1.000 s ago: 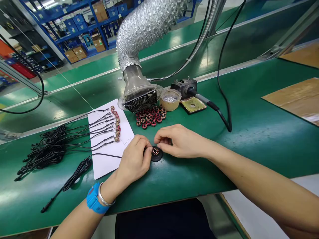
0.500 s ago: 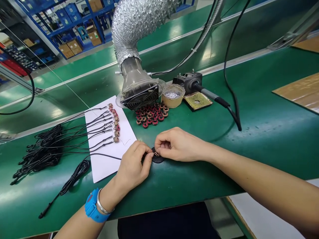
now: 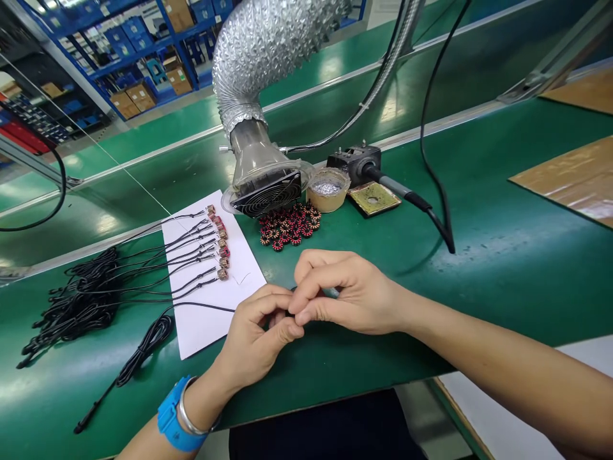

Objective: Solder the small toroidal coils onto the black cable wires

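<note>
My left hand (image 3: 256,338) is closed, thumb against fingers, with the end of a thin black cable (image 3: 204,306) running into it. That cable comes from a tied bundle (image 3: 148,342) lying to its left. My right hand (image 3: 354,294) pinches thumb and fingers together right at the left fingertips; what lies between them is hidden. The dark round piece under the hands is almost wholly covered. Beyond the hands sits a pile of small red-and-black wound ring coils (image 3: 290,225). On a white paper sheet (image 3: 246,297) at left, copper-coloured coils (image 3: 223,245) joined to black cables lie in a row.
A fume extractor hood (image 3: 268,182) with a silver duct (image 3: 239,70) hangs over the coil pile. Beside it stand a round solder pot (image 3: 328,188), a square sponge tray (image 3: 373,198) and a soldering iron (image 3: 395,185) in its holder. Heaped black cables (image 3: 90,281) lie at left.
Both hands have drawn slightly nearer to me, and the right fingers now overlap the left fingertips. The ring coil and black round piece visible between them before are now covered.
</note>
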`<state>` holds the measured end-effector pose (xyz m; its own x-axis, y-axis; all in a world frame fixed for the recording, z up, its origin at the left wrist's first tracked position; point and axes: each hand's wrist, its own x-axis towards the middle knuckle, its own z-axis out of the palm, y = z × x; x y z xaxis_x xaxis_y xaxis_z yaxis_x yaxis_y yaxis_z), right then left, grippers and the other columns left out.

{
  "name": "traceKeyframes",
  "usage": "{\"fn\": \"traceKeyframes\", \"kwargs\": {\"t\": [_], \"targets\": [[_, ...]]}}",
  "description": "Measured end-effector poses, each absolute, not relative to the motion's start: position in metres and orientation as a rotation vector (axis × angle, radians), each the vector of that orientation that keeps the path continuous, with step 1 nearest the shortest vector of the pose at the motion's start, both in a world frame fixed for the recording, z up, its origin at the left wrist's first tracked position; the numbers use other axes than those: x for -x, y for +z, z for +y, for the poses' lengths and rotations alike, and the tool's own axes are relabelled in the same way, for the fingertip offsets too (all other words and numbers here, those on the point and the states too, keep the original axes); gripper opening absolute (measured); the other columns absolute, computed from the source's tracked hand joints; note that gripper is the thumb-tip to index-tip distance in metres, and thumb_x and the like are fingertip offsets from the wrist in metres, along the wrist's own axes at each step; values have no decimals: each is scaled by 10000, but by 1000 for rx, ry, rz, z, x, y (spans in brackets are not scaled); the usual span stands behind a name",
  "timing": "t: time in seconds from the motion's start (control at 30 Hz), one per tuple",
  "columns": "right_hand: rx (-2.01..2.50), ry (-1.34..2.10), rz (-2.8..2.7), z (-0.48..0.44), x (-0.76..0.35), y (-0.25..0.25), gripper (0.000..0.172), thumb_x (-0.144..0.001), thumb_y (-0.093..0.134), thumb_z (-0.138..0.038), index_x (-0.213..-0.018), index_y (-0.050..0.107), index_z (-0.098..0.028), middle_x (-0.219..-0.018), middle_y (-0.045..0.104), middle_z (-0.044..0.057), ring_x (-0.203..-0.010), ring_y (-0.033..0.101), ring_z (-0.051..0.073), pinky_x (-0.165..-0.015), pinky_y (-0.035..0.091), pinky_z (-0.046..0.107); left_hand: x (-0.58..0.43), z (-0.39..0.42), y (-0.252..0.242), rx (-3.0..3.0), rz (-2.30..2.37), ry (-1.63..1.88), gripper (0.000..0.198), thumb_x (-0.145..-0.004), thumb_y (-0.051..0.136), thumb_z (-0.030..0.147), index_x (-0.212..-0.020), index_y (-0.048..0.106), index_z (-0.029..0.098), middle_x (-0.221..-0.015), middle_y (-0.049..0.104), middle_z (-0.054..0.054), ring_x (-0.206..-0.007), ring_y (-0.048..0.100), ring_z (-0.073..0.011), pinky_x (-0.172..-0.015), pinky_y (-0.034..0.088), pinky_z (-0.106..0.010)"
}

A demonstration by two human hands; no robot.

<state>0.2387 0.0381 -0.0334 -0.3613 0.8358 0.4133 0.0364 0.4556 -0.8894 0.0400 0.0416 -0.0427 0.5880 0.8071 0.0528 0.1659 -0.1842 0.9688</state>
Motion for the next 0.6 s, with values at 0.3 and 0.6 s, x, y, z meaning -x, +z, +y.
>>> {"fn": "traceKeyframes", "kwargs": {"t": [0.3,0.6], "targets": [[946,1282,-1251,51,-250,-38,255,-660,825,-294,-853,726,-158,-733,598,-9,-603,542,90,-544,462,210,-24,48,-40,-1690,833,749,164,-874,654,311,-775,664,182,-697,624,-1,-597,497,-98,-564,390,-208],[1354,509,-540,99,-340,-80,238,-784,686,-310,-953,554,-205,-765,564,-24,-536,541,78,-462,480,194,-19,58,-43,-1665,1069,832,238,-858,642,377,-747,641,166,-661,597,1,-563,449,-100,-552,373,-221]]}}
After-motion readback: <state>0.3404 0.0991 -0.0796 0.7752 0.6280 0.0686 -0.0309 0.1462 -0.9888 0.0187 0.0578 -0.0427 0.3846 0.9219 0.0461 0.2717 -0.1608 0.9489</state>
